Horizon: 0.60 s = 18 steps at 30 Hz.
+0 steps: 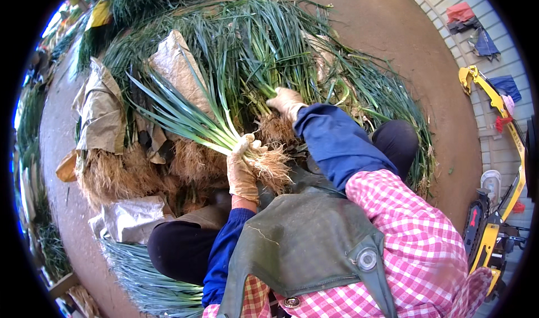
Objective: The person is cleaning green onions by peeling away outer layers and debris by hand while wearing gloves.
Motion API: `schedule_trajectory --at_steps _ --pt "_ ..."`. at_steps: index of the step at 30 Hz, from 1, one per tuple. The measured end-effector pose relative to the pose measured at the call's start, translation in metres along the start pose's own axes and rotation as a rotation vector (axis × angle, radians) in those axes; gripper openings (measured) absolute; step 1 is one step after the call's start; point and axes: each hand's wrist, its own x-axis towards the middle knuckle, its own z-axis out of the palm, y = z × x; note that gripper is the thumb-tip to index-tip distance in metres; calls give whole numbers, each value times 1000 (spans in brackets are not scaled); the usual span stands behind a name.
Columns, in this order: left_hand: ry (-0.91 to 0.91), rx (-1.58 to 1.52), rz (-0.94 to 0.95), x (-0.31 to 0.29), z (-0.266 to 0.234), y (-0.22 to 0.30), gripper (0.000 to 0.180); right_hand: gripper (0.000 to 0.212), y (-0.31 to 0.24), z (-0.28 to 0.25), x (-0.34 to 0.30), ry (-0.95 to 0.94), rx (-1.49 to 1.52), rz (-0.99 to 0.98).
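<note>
My left hand (242,169), in a dirty pale glove, grips a bunch of green onions (185,116) just above the roots, the leaves fanning up and to the left. Its tangled brown roots (273,169) hang by my wrist. My right hand (285,102), gloved too, reaches forward into the big pile of green onions (264,43) and touches the base of several stalks. I wear blue sleeves, a pink checked shirt and a grey-green apron (306,245).
Crumpled brown paper sacks (101,110) and rooty bundles (112,175) lie on the left. More cut greens (146,284) lie at the lower left. Brown earth floor (415,54) surrounds the pile. A yellow and black machine (494,217) stands by the wall at right.
</note>
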Motion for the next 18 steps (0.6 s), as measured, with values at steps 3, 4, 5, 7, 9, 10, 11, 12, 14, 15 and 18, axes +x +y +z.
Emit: schedule_trajectory --at_steps 3,4,5,7,9,10,11,12,14,15,18 --pt "16 51 -13 -2 4 0 23 39 12 4 25 38 -34 -80" --pt "45 77 -5 -4 3 3 24 33 9 -5 21 -101 217 -50" --pt "47 94 10 -7 1 5 25 29 8 -19 17 -187 428 -136" --pt "82 92 18 -11 4 7 25 29 11 -55 4 -321 846 -306" --pt "67 115 -33 -10 18 -3 23 32 49 -82 2 -455 1381 -406" --pt "77 76 -28 -11 16 -2 23 32 44 -82 -12 -445 1528 -335" --pt "86 36 -23 -12 13 0 22 30 37 -68 -30 -404 1534 -342" --pt "75 -3 -33 -13 16 -3 22 30 40 -57 -35 -452 1515 -280" --pt "23 22 -59 -6 9 -10 20 26 55 -35 -30 -399 1197 -213" --pt "-20 35 -62 -1 5 -15 20 23 70 -26 -22 -311 896 -187" --pt "-55 14 -65 -5 0 -12 20 17 49 -7 -49 -405 1214 -174"
